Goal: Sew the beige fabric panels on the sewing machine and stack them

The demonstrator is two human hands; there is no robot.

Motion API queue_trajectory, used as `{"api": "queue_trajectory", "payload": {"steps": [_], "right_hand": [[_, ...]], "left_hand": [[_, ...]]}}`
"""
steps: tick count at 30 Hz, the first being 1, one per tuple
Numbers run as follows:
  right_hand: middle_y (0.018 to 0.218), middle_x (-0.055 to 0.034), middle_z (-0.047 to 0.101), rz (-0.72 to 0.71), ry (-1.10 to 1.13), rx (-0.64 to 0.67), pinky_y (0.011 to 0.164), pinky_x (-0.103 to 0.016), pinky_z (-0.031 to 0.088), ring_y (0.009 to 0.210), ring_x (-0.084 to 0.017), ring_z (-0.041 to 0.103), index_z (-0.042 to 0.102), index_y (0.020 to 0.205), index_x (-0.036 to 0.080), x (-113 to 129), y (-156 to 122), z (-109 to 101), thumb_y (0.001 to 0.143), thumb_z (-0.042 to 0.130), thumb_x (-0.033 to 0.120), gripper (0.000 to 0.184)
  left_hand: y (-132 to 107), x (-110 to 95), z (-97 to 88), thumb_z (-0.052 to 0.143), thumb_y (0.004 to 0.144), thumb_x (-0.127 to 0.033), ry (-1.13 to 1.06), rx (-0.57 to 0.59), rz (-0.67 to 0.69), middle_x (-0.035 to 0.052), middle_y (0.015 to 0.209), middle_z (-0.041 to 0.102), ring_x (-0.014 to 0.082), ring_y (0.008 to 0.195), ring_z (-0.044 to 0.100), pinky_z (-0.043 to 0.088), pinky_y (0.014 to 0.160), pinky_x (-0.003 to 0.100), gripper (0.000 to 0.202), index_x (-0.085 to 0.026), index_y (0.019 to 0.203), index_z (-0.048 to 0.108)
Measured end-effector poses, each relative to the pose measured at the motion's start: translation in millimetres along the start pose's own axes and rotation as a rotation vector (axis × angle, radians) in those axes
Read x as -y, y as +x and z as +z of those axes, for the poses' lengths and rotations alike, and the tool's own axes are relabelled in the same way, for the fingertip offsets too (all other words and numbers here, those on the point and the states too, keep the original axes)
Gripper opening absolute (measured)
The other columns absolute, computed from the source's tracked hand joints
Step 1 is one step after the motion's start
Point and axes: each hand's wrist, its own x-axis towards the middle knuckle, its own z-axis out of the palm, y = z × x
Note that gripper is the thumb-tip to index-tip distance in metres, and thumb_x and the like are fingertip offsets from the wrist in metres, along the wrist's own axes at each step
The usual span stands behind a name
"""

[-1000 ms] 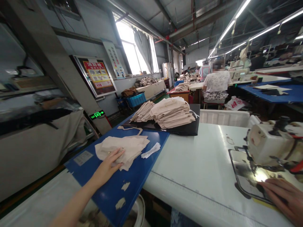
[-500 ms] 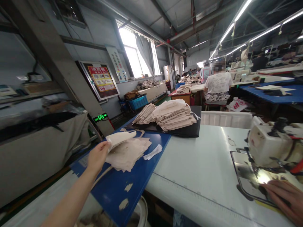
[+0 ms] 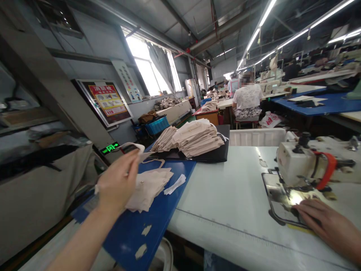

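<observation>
My left hand (image 3: 117,184) is raised over the blue board (image 3: 128,241), its fingers closed on a beige fabric piece (image 3: 146,154) that curls up above them. Below lies a fanned stack of beige fabric pieces (image 3: 150,188), partly hidden by the hand. Beside the stack rest white strips (image 3: 175,184). At the lit needle area of a white sewing machine (image 3: 295,162) is my right hand (image 3: 324,216), fingers bent together at the metal plate (image 3: 278,192). Whatever its fingertips hold is hidden.
A black mat (image 3: 210,154) carries a large heap of beige pieces (image 3: 194,137). Behind the pale table (image 3: 214,195) stands a white plastic crate (image 3: 256,137). A white bucket (image 3: 166,254) sits below the board. Farther back, a person (image 3: 247,98) is seated at another table.
My left hand has lifted the beige fabric piece off the stack and come nearer. My right hand stays at the sewing machine. The whole view has turned slightly to the right.
</observation>
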Motion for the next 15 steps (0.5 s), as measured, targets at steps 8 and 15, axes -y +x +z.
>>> {"api": "queue_trajectory", "payload": {"steps": [8, 15], "right_hand": [[0.088, -0.0094, 0.071, 0.151, 0.152, 0.243, 0.076, -0.034, 0.055, 0.084, -0.022, 0.066, 0.072, 0.092, 0.019, 17, 20, -15, 0.097, 0.039, 0.024, 0.034], [0.095, -0.0098, 0.069, 0.172, 0.315, 0.268, 0.082, -0.035, 0.052, 0.091, -0.022, 0.060, 0.067, 0.106, 0.016, 71, 32, -46, 0.096, 0.042, 0.017, 0.027]], "left_hand": [[-172, -164, 106.7, 0.031, 0.092, -0.004, -0.375, 0.498, 0.734, 0.0092, 0.112, 0.073, 0.0168, 0.100, 0.070, 0.056, 0.088, 0.026, 0.046, -0.016, 0.124, 0.062], [-228, -236, 132.4, 0.041, 0.094, -0.015, -0.534, 0.550, 0.785, 0.0139, 0.114, 0.071, 0.0265, 0.112, 0.065, 0.057, 0.093, 0.039, 0.035, -0.016, 0.119, 0.065]]}}
